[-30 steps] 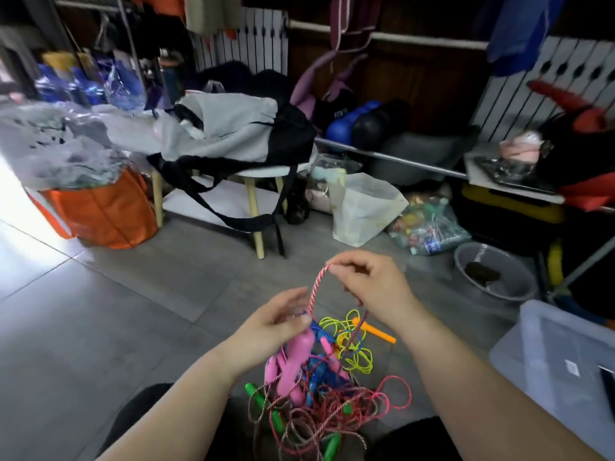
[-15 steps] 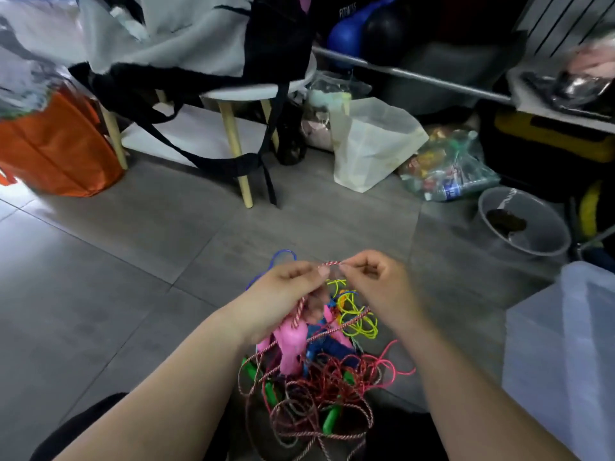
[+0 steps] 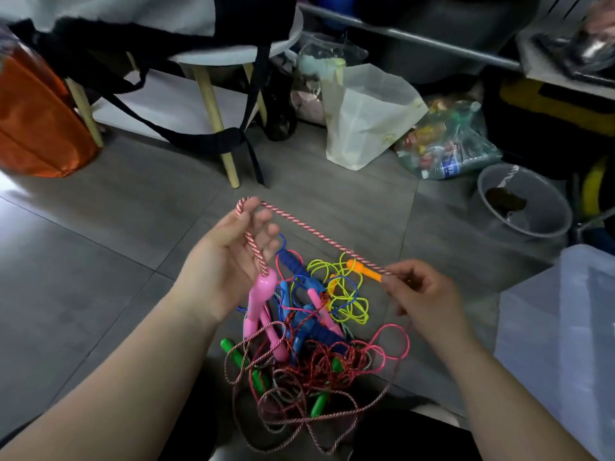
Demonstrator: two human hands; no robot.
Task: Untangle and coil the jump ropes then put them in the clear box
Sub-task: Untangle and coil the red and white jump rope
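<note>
A red-and-white striped jump rope (image 3: 307, 225) stretches between my hands. My left hand (image 3: 229, 257) holds it looped over the fingertips, palm up, with its pink handle (image 3: 261, 299) hanging under the palm. My right hand (image 3: 422, 294) pinches the same rope lower right. Beneath lies a tangled pile of jump ropes (image 3: 309, 354) on the floor: yellow-green cord (image 3: 346, 294), blue handles (image 3: 296, 267), green handles (image 3: 248, 366), an orange handle (image 3: 364, 270). The clear box (image 3: 562, 331) stands at the right edge.
A stool leg (image 3: 216, 121) and a black bag strap (image 3: 186, 134) are ahead on the grey tiled floor. An orange bag (image 3: 36, 121) sits far left. A white plastic bag (image 3: 366, 118), a clear bag of packets (image 3: 449, 144) and a grey bowl (image 3: 524, 204) stand behind the pile.
My hands have moved apart, drawing a straight length of striped rope between them. The rope now loops over my left fingertips. The camera has tilted further down.
</note>
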